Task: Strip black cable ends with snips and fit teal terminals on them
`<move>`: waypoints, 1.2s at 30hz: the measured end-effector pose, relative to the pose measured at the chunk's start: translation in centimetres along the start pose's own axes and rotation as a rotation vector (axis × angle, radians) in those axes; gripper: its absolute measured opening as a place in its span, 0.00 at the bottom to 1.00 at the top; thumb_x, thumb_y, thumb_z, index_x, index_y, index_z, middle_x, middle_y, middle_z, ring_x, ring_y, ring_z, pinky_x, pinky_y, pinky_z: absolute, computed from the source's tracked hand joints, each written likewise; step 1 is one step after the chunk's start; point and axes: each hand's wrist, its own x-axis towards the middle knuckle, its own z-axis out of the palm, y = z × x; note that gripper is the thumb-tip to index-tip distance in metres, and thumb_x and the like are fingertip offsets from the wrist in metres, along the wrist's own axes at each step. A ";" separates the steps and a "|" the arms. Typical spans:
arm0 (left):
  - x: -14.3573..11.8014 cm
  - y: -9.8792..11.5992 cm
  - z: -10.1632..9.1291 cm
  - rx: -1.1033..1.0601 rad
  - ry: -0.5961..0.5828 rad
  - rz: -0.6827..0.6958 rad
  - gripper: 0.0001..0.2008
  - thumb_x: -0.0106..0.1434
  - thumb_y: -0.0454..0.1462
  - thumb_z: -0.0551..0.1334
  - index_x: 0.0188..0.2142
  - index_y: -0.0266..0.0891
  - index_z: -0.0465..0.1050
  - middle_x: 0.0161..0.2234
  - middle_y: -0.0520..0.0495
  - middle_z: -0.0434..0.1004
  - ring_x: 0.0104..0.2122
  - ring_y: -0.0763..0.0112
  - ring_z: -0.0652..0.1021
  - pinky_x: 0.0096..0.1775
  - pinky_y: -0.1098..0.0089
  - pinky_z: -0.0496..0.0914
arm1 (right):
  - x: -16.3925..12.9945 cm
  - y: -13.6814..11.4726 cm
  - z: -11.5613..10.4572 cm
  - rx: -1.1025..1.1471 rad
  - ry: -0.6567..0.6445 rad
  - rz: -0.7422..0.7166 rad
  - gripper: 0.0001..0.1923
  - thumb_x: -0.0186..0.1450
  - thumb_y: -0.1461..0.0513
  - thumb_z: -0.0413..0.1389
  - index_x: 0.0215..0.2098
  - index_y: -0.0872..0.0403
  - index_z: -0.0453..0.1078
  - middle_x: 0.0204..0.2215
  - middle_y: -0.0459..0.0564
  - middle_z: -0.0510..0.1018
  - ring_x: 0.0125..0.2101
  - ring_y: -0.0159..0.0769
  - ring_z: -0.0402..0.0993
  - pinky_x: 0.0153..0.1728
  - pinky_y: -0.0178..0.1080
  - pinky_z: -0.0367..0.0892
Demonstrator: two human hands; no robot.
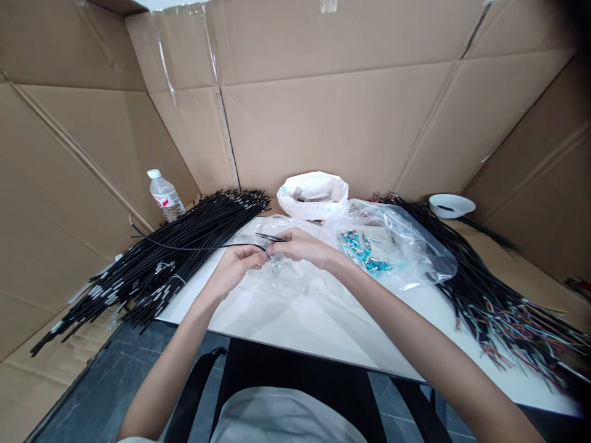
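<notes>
Both hands meet over the white table [323, 332]; left hand [233, 271] pinches the end of a single black cable [184, 247] that runs off left; right hand [300, 246] grips the same cable end, fingers closed; clear plastic bag [286, 277] lies under the hands; second bag holding teal parts [364, 252] just right; black cable bundle [175, 258] on the left; bundle with coloured wire ends [508, 307] on the right; water bottle [165, 195], white bag [314, 194], white bowl [451, 205] at the back; cardboard walls [346, 104] all around
</notes>
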 end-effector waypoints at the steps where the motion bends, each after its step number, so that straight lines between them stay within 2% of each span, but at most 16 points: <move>1: 0.0 -0.1 0.1 0.000 0.004 0.005 0.11 0.52 0.45 0.70 0.27 0.39 0.81 0.28 0.49 0.77 0.33 0.66 0.74 0.41 0.67 0.69 | 0.0 0.0 0.0 -0.018 0.001 0.000 0.12 0.56 0.53 0.60 0.24 0.54 0.70 0.16 0.37 0.57 0.20 0.26 0.46 0.23 0.38 0.40; 5: 0.0 -0.4 0.1 0.024 0.008 0.019 0.11 0.52 0.44 0.70 0.27 0.38 0.81 0.27 0.49 0.76 0.31 0.67 0.73 0.38 0.67 0.67 | 0.1 0.1 0.0 -0.022 0.008 0.001 0.14 0.55 0.53 0.62 0.22 0.55 0.71 0.18 0.39 0.63 0.21 0.26 0.50 0.24 0.37 0.43; 8: -0.1 -0.4 0.1 0.034 0.000 0.024 0.11 0.52 0.44 0.70 0.27 0.38 0.80 0.27 0.49 0.76 0.31 0.67 0.73 0.37 0.68 0.66 | 0.2 0.0 -0.1 0.000 -0.003 0.013 0.13 0.53 0.54 0.63 0.21 0.54 0.69 0.17 0.37 0.61 0.21 0.26 0.48 0.24 0.37 0.42; 11: -0.2 -0.4 0.1 0.034 0.003 0.038 0.12 0.53 0.45 0.70 0.28 0.38 0.80 0.26 0.50 0.75 0.31 0.68 0.72 0.36 0.69 0.66 | 0.3 0.0 -0.3 0.019 -0.020 0.035 0.13 0.54 0.54 0.62 0.22 0.53 0.68 0.14 0.35 0.54 0.19 0.26 0.44 0.23 0.37 0.39; 14: -0.2 -0.3 0.1 0.048 -0.002 0.073 0.12 0.54 0.45 0.71 0.29 0.38 0.80 0.26 0.50 0.76 0.30 0.69 0.72 0.36 0.69 0.66 | 0.4 0.2 -0.6 0.031 -0.039 0.062 0.14 0.55 0.56 0.60 0.19 0.52 0.61 0.14 0.34 0.49 0.19 0.26 0.41 0.22 0.37 0.37; 17: -0.3 -0.6 0.1 0.113 0.007 0.144 0.12 0.56 0.46 0.70 0.30 0.38 0.81 0.30 0.48 0.80 0.32 0.67 0.75 0.36 0.69 0.67 | 0.5 0.3 -0.6 0.028 -0.038 0.086 0.16 0.56 0.58 0.58 0.17 0.51 0.56 0.14 0.34 0.48 0.18 0.25 0.39 0.21 0.37 0.36; 21: -0.5 -1.1 0.0 0.192 0.035 0.220 0.12 0.61 0.45 0.69 0.35 0.38 0.83 0.35 0.45 0.83 0.36 0.64 0.78 0.39 0.68 0.70 | 0.3 0.4 -0.4 0.016 -0.028 0.100 0.17 0.55 0.56 0.62 0.19 0.52 0.59 0.15 0.35 0.50 0.19 0.25 0.42 0.21 0.36 0.37; 24: -0.5 -1.3 -0.1 0.222 0.043 0.265 0.11 0.62 0.45 0.68 0.34 0.39 0.82 0.35 0.46 0.83 0.35 0.64 0.79 0.38 0.69 0.71 | 0.2 0.3 -0.5 0.017 -0.024 0.101 0.19 0.53 0.56 0.65 0.20 0.52 0.59 0.16 0.35 0.52 0.20 0.25 0.45 0.21 0.35 0.38; 30: -0.4 -1.4 -0.3 0.261 0.050 0.284 0.11 0.62 0.45 0.68 0.33 0.39 0.82 0.34 0.46 0.83 0.35 0.64 0.78 0.38 0.69 0.70 | 0.6 0.5 -1.0 0.055 -0.055 0.146 0.17 0.56 0.61 0.60 0.19 0.51 0.54 0.15 0.35 0.47 0.19 0.24 0.39 0.19 0.34 0.35; 36: -0.5 -1.1 -0.4 0.316 0.067 0.291 0.11 0.62 0.45 0.68 0.33 0.40 0.82 0.35 0.46 0.83 0.36 0.64 0.78 0.37 0.69 0.70 | 0.9 0.5 -0.9 0.140 -0.167 0.241 0.16 0.62 0.64 0.49 0.19 0.50 0.49 0.15 0.35 0.45 0.17 0.24 0.34 0.16 0.33 0.35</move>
